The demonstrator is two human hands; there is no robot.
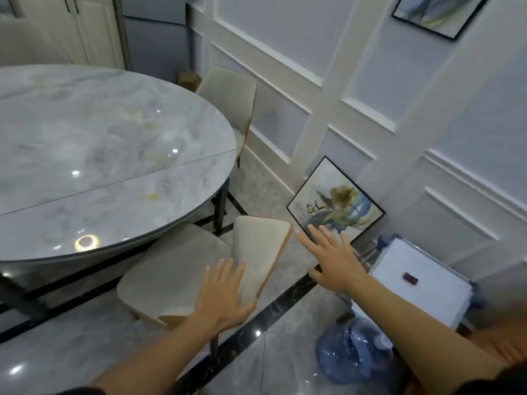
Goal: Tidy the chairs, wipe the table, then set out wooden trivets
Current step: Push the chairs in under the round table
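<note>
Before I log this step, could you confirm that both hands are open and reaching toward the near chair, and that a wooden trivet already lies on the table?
Not quite: the head view shows no trivet on the table. The rest holds: the left hand and right hand are open, reaching toward the near chair.

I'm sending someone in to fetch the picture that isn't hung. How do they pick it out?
Start at the round marble table and go to the panelled wall beyond its right edge. The framed painting stands on the floor, leaning there; unlike the hung picture above, it sits at floor level.
</note>
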